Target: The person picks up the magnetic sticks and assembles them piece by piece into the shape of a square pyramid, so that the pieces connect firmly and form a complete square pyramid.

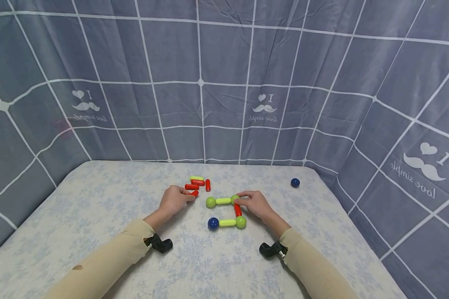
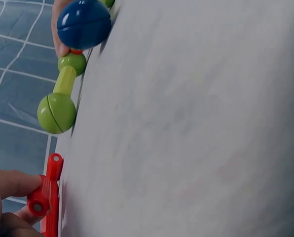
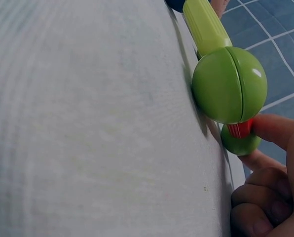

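Observation:
A toy frame of balls and rods lies on the pale floral table [image 1: 97,216]: green ball [image 1: 210,202], yellow-green rod [image 1: 223,201], green ball [image 1: 234,199], red rod [image 1: 238,210], green ball [image 1: 241,222], yellow-green rod [image 1: 227,223], blue ball [image 1: 213,224]. My right hand [image 1: 255,204] pinches the red rod [image 3: 240,129] where it meets the far green ball [image 3: 240,143], fingertips [image 3: 277,129] on it. My left hand [image 1: 176,199] pinches a loose red rod [image 2: 44,200] at the edge of a small pile of rods [image 1: 198,182]. The blue ball [image 2: 84,23] looms close in the left wrist view.
A loose blue ball [image 1: 294,182] lies at the far right of the table. A grey checked curtain [image 1: 224,83] hangs round the back and both sides. Black wrist cameras [image 1: 159,243] sit on both beige sleeves.

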`<state>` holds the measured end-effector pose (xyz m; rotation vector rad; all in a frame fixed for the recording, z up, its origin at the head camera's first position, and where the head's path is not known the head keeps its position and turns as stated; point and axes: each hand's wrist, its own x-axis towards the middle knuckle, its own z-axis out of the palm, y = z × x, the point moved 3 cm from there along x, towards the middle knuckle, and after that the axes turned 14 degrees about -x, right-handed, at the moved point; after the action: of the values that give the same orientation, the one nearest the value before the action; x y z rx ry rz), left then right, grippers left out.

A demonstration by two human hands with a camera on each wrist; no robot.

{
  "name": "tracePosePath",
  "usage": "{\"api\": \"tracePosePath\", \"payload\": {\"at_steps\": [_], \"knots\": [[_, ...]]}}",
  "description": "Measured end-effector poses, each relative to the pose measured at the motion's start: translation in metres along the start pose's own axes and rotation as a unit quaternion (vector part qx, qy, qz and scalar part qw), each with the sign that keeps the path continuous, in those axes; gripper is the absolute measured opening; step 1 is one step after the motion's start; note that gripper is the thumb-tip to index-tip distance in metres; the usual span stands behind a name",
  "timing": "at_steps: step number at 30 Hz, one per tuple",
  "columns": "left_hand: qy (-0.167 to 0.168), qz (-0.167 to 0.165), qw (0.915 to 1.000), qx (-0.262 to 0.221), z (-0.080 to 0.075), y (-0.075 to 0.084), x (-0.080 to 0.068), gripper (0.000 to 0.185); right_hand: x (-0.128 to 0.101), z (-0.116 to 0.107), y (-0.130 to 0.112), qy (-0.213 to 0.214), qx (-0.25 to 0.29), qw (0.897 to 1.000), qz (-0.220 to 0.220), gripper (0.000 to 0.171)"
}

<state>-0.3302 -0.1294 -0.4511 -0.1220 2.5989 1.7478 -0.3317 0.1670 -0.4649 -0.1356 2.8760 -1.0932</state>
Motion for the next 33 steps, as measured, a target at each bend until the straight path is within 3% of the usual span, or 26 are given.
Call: {"api": "tracePosePath", "payload": {"at_steps": [14, 33], "knots": [[-0.021, -0.012, 0.999, -0.039, 0.01, 0.002, -0.029, 0.013, 0.0, -0.002, -0.003, 0.005, -0.005, 1.0, -0.001, 0.03], [-0.025, -0.03, 0.9987, -0.034, 0.028, 0.014, -0.048, 0.014, -0.003, -0.002, -0.003, -0.003, -0.005, 1.0, 0.005, 0.033]]}}
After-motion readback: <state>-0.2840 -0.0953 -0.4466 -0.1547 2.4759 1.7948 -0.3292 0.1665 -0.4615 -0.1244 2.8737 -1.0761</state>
